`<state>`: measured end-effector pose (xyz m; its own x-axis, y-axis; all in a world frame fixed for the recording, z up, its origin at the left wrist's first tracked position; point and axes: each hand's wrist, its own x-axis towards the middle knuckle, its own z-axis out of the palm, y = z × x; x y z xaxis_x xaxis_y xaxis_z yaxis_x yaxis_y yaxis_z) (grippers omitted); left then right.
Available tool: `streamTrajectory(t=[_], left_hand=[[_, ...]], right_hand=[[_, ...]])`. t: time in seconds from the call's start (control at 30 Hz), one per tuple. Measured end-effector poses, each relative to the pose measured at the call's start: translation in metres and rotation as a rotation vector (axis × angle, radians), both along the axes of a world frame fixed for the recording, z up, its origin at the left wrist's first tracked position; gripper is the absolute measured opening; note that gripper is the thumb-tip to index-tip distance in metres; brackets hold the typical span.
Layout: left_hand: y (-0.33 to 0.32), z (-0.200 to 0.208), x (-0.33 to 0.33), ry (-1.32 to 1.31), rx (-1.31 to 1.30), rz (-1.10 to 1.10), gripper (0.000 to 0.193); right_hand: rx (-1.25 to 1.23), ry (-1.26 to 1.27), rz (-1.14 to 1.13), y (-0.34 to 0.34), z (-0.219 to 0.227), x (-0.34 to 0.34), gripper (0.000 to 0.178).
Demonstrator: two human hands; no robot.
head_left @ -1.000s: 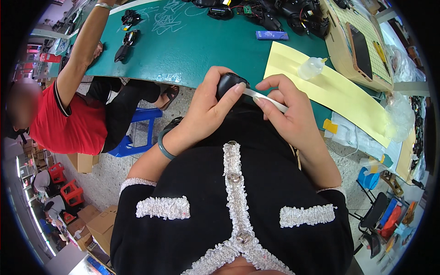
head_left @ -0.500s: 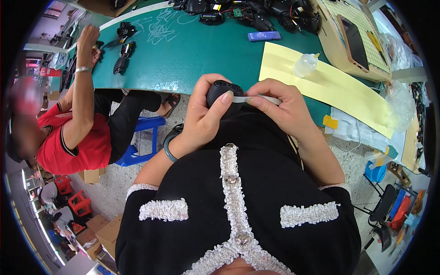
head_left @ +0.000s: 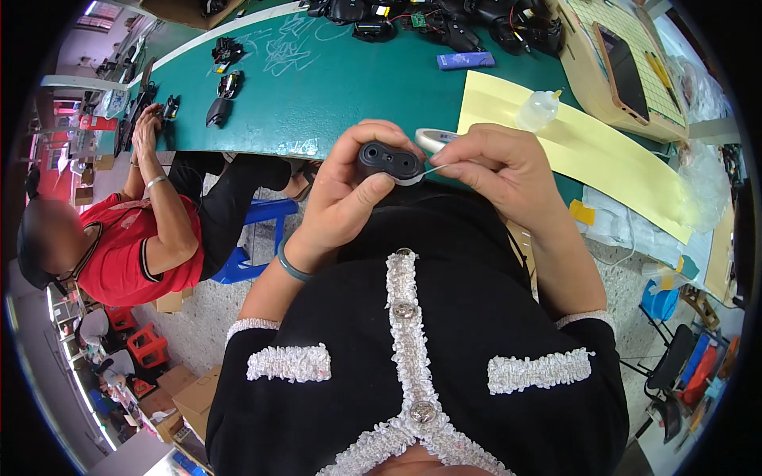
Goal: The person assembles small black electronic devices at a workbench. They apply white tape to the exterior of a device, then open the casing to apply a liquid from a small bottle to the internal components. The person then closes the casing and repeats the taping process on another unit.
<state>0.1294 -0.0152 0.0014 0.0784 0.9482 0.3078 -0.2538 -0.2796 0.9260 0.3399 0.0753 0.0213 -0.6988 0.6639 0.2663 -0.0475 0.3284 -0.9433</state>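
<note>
My left hand (head_left: 341,190) grips a small black rounded housing (head_left: 390,163) from its left side, thumb along the near edge. Two round openings show in the housing's upward face. A thin pale strip of tape (head_left: 432,170) runs from the housing's right end to my right hand (head_left: 508,178), where thumb and fingers pinch it. Just behind the strip, partly covered by my right fingers, is a white tape roll (head_left: 429,141). Both hands are close together over the near edge of the green table (head_left: 294,119).
A yellow sheet (head_left: 611,163) carries a clear squeeze bottle (head_left: 538,110). Behind it stands a beige box (head_left: 583,71) with a phone (head_left: 621,71) on top. Black device parts (head_left: 444,24) line the back around a purple pack (head_left: 465,61). A co-worker in red (head_left: 135,254) sits left.
The housing has turned so its face with the openings shows more. My right hand has moved slightly right and up; the tape roll now shows behind it. The co-worker's raised hand came down.
</note>
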Motion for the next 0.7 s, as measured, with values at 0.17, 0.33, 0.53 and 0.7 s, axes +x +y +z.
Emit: streamTrajectory(t=[0.17, 0.33, 0.53, 0.7], left_hand=[[0.001, 0.002, -0.006, 0.055, 0.093, -0.044, 0.044], [0.001, 0.001, -0.008, -0.068, -0.024, -0.018, 0.048], [0.002, 0.009, -0.004, -0.227, -0.201, 0.157, 0.033], [0.001, -0.002, 0.005, -0.188, -0.092, 0.304, 0.028]], right_hand=[[0.061, 0.065, 0.030, -0.002, 0.000, -0.002, 0.011], [0.242, 0.032, 0.014, 0.005, 0.002, -0.010, 0.012], [0.188, 0.077, -0.148, -0.003, -0.003, -0.016, 0.012], [0.155, 0.007, -0.240, -0.016, 0.000, -0.014, 0.010]])
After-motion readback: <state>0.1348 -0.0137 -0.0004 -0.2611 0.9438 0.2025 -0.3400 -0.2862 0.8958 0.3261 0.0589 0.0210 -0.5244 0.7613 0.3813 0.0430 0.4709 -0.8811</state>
